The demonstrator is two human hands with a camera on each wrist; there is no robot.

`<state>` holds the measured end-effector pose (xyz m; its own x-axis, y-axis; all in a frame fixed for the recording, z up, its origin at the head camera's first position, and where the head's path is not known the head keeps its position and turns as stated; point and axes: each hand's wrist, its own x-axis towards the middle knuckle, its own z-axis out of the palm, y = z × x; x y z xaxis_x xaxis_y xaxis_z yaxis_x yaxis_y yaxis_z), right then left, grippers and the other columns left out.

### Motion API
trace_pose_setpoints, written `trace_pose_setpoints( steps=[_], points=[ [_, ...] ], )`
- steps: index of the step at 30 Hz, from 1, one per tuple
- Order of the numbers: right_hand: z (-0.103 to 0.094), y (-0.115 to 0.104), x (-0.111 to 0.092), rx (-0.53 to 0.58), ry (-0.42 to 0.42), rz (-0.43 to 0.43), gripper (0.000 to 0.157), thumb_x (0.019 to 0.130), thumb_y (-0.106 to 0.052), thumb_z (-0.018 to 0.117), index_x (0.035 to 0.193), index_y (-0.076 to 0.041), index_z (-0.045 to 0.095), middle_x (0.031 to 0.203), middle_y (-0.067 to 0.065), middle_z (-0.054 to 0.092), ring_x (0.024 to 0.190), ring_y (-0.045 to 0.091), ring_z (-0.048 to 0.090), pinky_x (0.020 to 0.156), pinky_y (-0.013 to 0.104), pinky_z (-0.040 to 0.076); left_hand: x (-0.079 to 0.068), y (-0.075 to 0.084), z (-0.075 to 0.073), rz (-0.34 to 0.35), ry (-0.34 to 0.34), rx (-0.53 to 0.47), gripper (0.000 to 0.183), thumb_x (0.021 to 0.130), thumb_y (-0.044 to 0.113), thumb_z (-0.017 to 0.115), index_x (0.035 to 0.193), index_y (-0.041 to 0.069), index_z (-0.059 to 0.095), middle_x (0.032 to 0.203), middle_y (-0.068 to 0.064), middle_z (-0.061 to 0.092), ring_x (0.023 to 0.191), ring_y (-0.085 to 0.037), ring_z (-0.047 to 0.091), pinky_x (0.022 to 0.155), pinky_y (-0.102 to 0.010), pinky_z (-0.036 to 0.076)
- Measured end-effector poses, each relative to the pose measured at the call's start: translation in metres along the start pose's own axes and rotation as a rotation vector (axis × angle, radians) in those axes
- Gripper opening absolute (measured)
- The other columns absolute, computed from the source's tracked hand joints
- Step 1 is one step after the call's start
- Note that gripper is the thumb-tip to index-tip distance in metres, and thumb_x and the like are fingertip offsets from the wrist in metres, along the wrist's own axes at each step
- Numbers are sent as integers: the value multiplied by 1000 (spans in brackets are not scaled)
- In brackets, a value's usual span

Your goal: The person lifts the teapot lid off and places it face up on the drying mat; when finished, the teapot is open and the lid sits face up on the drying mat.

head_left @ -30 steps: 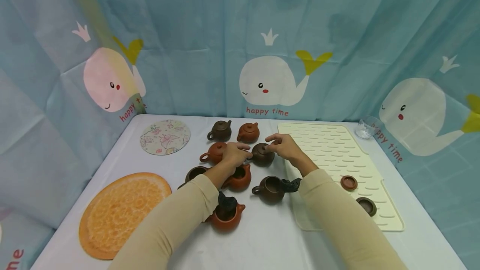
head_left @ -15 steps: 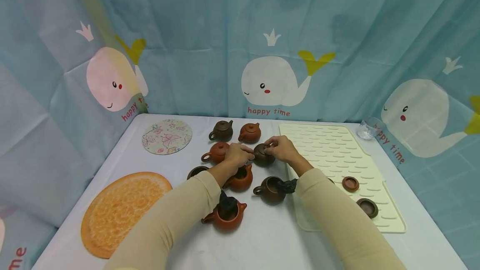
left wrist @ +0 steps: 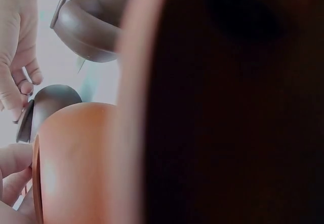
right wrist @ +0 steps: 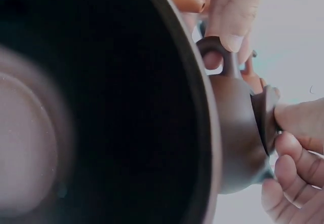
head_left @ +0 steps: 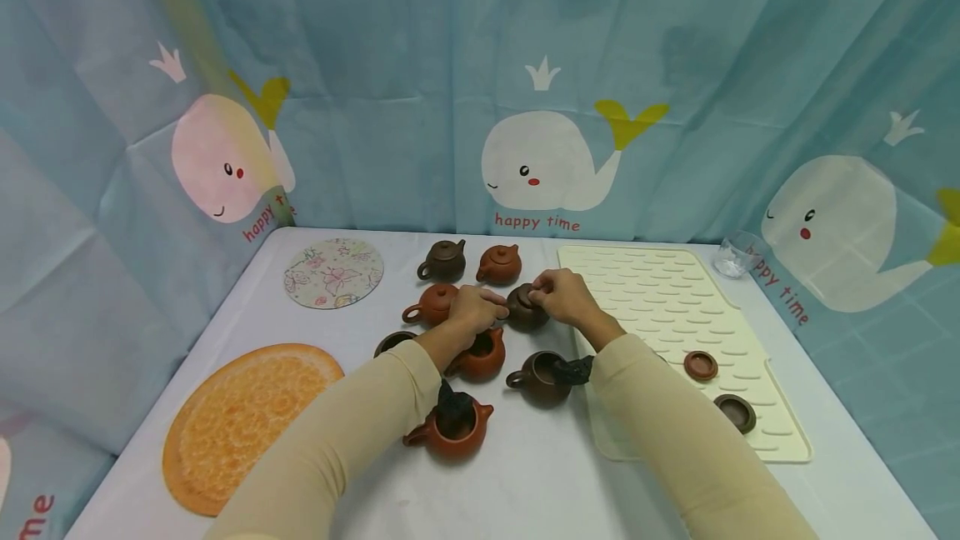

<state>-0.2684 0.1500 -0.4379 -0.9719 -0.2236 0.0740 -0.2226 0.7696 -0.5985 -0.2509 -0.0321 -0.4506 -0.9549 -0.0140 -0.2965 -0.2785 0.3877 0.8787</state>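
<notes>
A dark brown teapot (head_left: pixel 527 317) stands between the hands, past the middle of the table. My left hand (head_left: pixel 476 308) pinches its loop handle (right wrist: pixel 232 64), as the right wrist view shows. With thumb and fingers my right hand (head_left: pixel 567 298) grips the teapot's lid (right wrist: pixel 267 115). That lid is tipped, and a dark gap shows between it and the rim. Just left of the left hand sits a lidded red-clay teapot (head_left: pixel 437 305). Under the left wrist is an open red-clay teapot (head_left: pixel 482 357). Large blurred pot walls fill much of both wrist views.
Nearer stand an open brown teapot (head_left: pixel 542 380) and an open red teapot (head_left: pixel 456 432), each with something black in its mouth. Two lidded teapots are behind. A cream mat (head_left: pixel 637 273) on the right bears loose lids (head_left: pixel 701 366). Left lies an orange round mat (head_left: pixel 247 423).
My right hand has come down and left from beside the dark teapot to grip its lid, which is now tipped. The left hand keeps its place at the handle.
</notes>
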Motion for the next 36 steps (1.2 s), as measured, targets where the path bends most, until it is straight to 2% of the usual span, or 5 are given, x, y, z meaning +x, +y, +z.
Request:
trace_pose_setpoints(
  steps=[6, 11, 19, 30, 36],
  points=[
    [-2, 4, -1, 85, 49, 56, 16, 88, -20, 68, 79, -7, 68, 72, 2, 65, 65, 18, 57, 58, 33, 46, 2, -1, 1, -3, 1, -5, 11, 81, 6, 77, 91, 12, 78, 103, -4, 65, 94, -21, 55, 72, -31, 49],
    [-3, 6, -3, 345, 37, 144, 9, 82, -11, 64, 79, -3, 62, 69, 7, 61, 62, 18, 56, 61, 36, 50, 1, 0, 0, -24, -7, -8, 11, 81, 6, 77, 91, 12, 78, 97, -4, 64, 89, -21, 56, 70, -31, 49],
    [-7, 8, -4, 707, -33, 167, 37, 87, 1, 57, 123, -5, 56, 83, 16, 62, 65, 19, 54, 63, 34, 51, 1, -1, 0, -7, -4, -22, 10, 81, 5, 76, 90, 10, 78, 98, -4, 64, 90, -21, 56, 67, -29, 50],
    [-10, 11, -6, 949, -77, 209, 22, 95, -12, 61, 115, -2, 57, 93, 17, 59, 74, 23, 60, 69, 34, 54, 0, -1, -1, 0, -19, -31, 13, 81, 6, 76, 94, 9, 78, 92, -4, 65, 83, -20, 59, 67, -30, 50],
    [-10, 15, -6, 905, -74, 206, 40, 89, -9, 70, 125, 0, 55, 110, 22, 62, 86, 27, 63, 74, 33, 53, 1, -2, 0, -4, -23, -22, 12, 81, 7, 77, 93, 10, 77, 91, -3, 65, 82, -19, 60, 71, -32, 50]
  ],
)
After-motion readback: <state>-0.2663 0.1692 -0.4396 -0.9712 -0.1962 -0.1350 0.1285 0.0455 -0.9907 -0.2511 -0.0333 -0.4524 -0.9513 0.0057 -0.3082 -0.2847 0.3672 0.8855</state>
